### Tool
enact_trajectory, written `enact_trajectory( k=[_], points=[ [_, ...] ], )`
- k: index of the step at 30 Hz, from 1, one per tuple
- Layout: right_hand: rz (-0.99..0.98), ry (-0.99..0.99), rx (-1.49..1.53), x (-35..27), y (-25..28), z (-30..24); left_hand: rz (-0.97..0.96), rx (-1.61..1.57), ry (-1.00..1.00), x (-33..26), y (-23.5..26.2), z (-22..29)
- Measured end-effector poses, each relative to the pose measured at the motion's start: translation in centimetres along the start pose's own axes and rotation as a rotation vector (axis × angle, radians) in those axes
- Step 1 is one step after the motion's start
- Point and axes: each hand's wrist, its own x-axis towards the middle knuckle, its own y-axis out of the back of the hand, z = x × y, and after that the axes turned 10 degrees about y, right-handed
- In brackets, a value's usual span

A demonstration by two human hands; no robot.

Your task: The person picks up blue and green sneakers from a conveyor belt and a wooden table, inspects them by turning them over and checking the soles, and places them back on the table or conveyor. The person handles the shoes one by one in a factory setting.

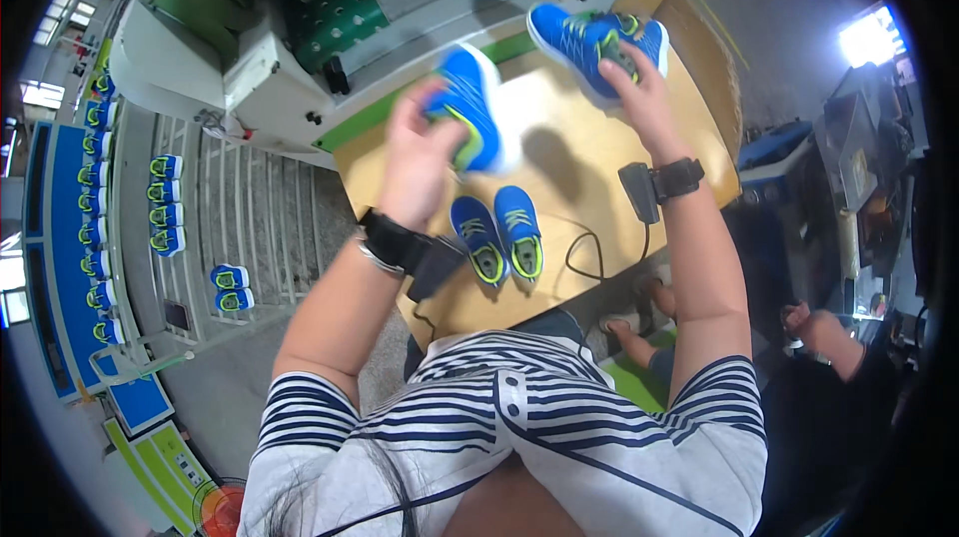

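Observation:
My left hand [418, 152] grips a small blue shoe [470, 107] with a white sole and yellow-green trim, lifted above the wooden table [584, 152] and blurred by motion. Further out to the right, my right hand [639, 87] holds a second blue shoe [589, 37] over the table's far edge. A pair of matching blue shoes [496, 235] stands side by side on the table near my body, toes pointing away from me. Both wrists carry black straps with small black devices.
A grey-and-green conveyor machine [330, 27] runs along the far side of the table. On a slatted rack [235, 207] at the left stand several pairs of blue shoes. Another person sits at the lower right, with an arm [829, 337] in view. A black cable [589, 257] loops on the table.

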Motion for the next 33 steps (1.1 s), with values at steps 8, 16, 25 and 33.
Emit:
enact_trajectory(
  k=[8,16,25,33],
  points=[
    [0.231,0.347,-0.339,15.6,-13.0,-9.0,0.602,0.892,-0.467,18.2,9.7,11.5],
    [0.202,0.363,-0.361,14.8,-14.6,-5.1,0.545,0.738,-0.618,17.7,10.3,9.1],
    [-0.469,-0.14,0.387,-9.3,11.2,-11.2,-0.075,1.009,0.154,-5.5,15.6,-10.3],
    [-0.373,-0.159,0.341,-8.6,3.6,-8.0,-0.105,0.938,0.121,-9.7,10.4,-16.5]
  ],
)
